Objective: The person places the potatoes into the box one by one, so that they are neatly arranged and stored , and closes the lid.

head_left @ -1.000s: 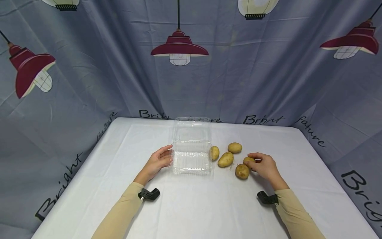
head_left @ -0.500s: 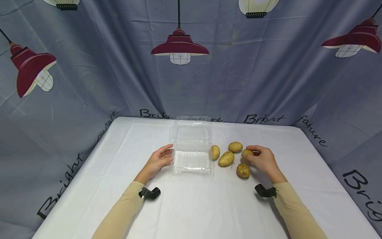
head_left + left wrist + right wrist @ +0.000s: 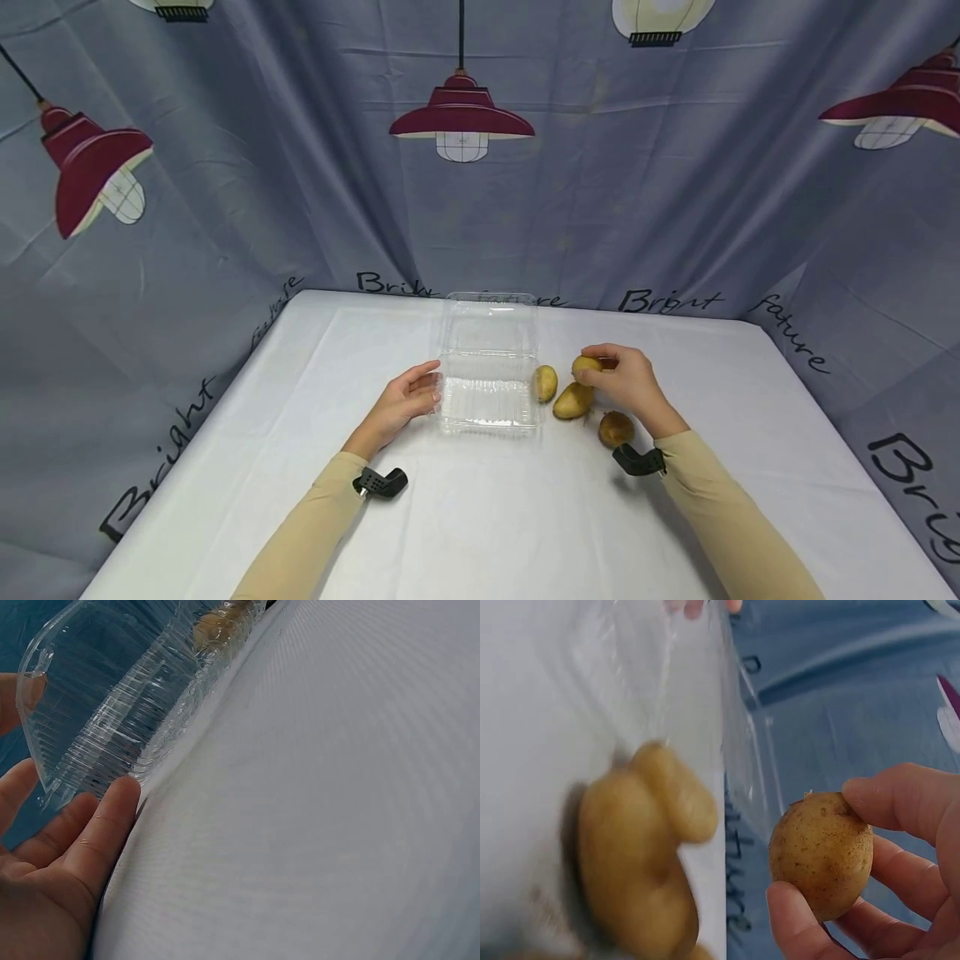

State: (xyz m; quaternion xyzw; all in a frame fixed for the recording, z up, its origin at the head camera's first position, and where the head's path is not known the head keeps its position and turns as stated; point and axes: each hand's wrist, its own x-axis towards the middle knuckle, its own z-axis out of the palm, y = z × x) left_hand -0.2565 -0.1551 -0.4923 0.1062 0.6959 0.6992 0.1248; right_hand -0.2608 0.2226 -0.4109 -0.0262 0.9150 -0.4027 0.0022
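Observation:
In the head view, my right hand (image 3: 626,382) holds a small yellow-brown potato (image 3: 821,855) between thumb and fingers, raised over the others. Two potatoes lie just below and left of it: an oval one (image 3: 546,383) beside the container and a longer one (image 3: 573,401). A rounder brown potato (image 3: 616,429) sits nearer, by the right wrist. My left hand (image 3: 397,406) rests at the left side of a clear plastic clamshell container (image 3: 487,404), fingers loosely extended and fingertips at its rim. Its lid (image 3: 489,325) stands open at the back. The farthest potato is hidden behind my right hand.
A white cloth (image 3: 465,517) covers the table. A blue-grey curtain (image 3: 315,183) with printed lamps hangs close behind it and along both sides. Black wrist cameras (image 3: 381,483) are worn on both arms and reach low over the cloth.
My right hand has lifted the potato from beside the round one and carried it left and away from me, toward the container. The left hand has stayed at the container's side.

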